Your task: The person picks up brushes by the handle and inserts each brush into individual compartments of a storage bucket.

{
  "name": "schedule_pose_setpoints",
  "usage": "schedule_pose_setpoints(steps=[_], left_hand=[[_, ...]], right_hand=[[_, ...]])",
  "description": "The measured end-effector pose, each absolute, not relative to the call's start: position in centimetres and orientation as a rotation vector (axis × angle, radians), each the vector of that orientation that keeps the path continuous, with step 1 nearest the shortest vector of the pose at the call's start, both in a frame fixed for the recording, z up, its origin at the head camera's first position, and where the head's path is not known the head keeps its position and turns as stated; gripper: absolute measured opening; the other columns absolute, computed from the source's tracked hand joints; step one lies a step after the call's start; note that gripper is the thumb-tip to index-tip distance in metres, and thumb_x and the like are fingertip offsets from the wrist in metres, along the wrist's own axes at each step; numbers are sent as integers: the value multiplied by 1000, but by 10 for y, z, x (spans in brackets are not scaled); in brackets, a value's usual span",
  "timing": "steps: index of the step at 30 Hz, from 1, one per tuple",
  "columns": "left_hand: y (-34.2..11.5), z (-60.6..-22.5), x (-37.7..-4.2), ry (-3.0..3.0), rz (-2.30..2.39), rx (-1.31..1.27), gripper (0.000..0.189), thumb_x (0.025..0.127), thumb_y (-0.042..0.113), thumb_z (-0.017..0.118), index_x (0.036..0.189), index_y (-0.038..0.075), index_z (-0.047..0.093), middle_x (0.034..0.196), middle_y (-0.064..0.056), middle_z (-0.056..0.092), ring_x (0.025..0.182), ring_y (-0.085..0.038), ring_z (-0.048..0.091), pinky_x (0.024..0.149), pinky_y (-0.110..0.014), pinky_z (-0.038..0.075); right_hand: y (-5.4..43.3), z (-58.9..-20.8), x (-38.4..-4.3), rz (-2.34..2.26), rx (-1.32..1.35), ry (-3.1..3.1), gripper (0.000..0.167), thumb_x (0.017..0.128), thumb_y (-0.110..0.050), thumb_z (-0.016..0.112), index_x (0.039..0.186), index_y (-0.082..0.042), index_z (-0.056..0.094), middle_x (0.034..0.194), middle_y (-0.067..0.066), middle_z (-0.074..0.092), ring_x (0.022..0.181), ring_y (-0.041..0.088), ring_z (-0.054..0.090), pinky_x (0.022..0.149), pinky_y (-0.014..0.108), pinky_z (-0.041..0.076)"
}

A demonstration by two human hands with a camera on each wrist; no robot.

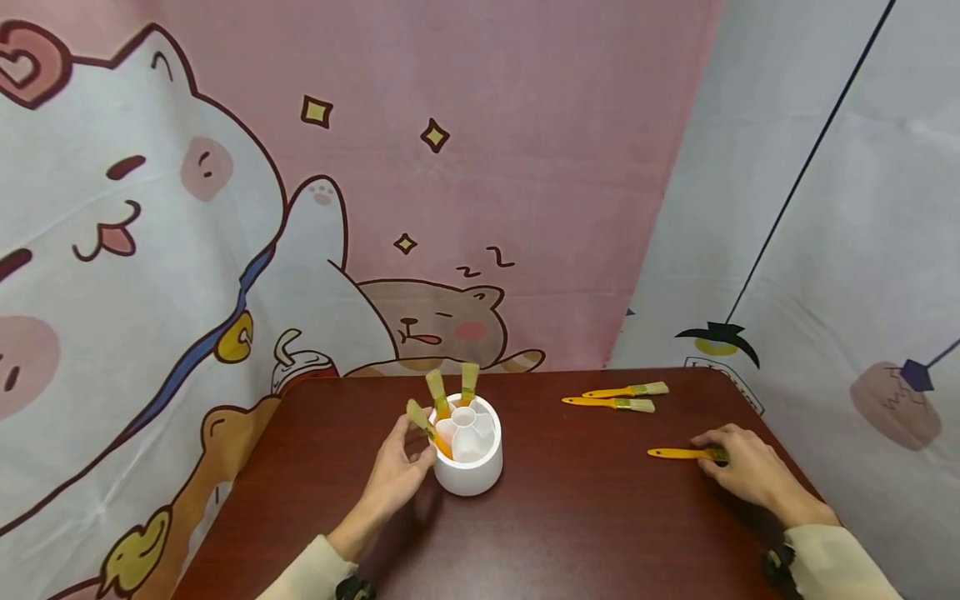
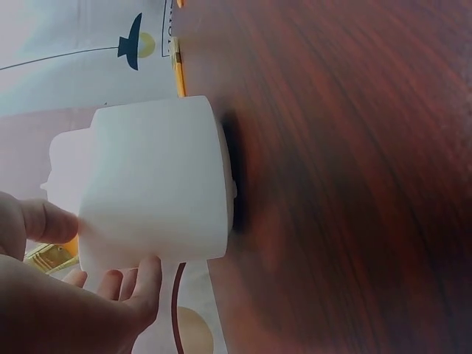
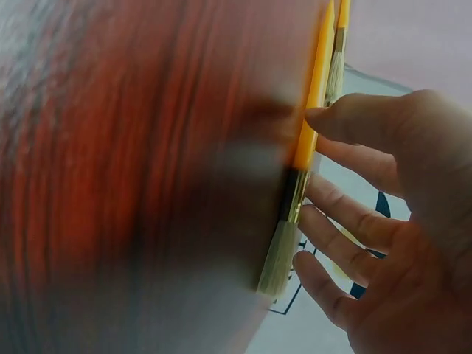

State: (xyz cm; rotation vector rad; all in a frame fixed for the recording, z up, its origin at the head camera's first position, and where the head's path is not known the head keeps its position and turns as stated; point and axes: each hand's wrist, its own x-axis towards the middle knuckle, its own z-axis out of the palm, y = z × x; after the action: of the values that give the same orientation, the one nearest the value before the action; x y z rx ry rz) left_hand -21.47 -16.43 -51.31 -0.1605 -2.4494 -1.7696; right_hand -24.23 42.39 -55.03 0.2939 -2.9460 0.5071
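Observation:
A round white organizer [image 1: 468,478] with petal-like compartments stands on the brown table. Three paintbrushes with yellow handles lean in its left and back compartments, bristles up; the nearest brush [image 1: 419,416] tilts left over the rim. My left hand [image 1: 396,471] holds the organizer's left side, thumb near the front and fingers against the wall [image 2: 158,192]. Over at the right, my right hand [image 1: 750,468] pinches another paintbrush [image 1: 678,453] between thumb and fingers near the metal band, its handle pointing left. In the right wrist view this brush's bristles [image 3: 277,262] point downward, close to the tabletop.
Two more paintbrushes, a farther one [image 1: 618,391] and a nearer one [image 1: 600,402], lie side by side toward the table's back right. Behind the brown table [image 1: 555,517] hangs a cartoon-printed cloth [image 1: 540,167], close along its back edge.

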Motion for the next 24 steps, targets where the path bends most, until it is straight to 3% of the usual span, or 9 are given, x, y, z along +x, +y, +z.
schedule_pose_setpoints(steps=[6, 12, 17, 24], left_hand=[[-162, -514, -213, -2465, -1785, -184, 66, 103, 1, 80, 165, 9, 57, 155, -20, 70, 147, -45, 68, 115, -61, 65], [-160, -515, -213, -2468, -1796, -257, 86, 96, 5, 94, 169, 5, 48, 158, -24, 67, 146, -47, 68, 114, -60, 66], [-158, -517, -213, -2459, -1782, -285, 98, 90, 7, 101, 170, 3, 46, 161, -24, 65, 149, -49, 65, 113, -58, 66], [-156, -517, -214, -2503, -1708, -250, 103, 86, 10, 105, 172, 13, 48, 166, -24, 57, 153, -46, 62, 112, -54, 67]], right_hand=[[429, -552, -243, 496, 295, -2942, 26, 96, -14, 93, 121, -9, 88, 128, 26, 78, 123, 58, 71, 98, 80, 56], [432, -553, -245, 511, 281, -2944, 18, 95, -10, 94, 112, -11, 88, 121, 20, 79, 116, 52, 74, 97, 75, 59], [434, -554, -244, 491, 302, -2933, 23, 94, -11, 95, 117, -9, 88, 118, 17, 81, 115, 50, 75, 95, 75, 60], [436, -553, -244, 480, 276, -2960, 17, 98, -12, 93, 112, -6, 87, 116, 20, 79, 114, 53, 75, 94, 76, 59]])
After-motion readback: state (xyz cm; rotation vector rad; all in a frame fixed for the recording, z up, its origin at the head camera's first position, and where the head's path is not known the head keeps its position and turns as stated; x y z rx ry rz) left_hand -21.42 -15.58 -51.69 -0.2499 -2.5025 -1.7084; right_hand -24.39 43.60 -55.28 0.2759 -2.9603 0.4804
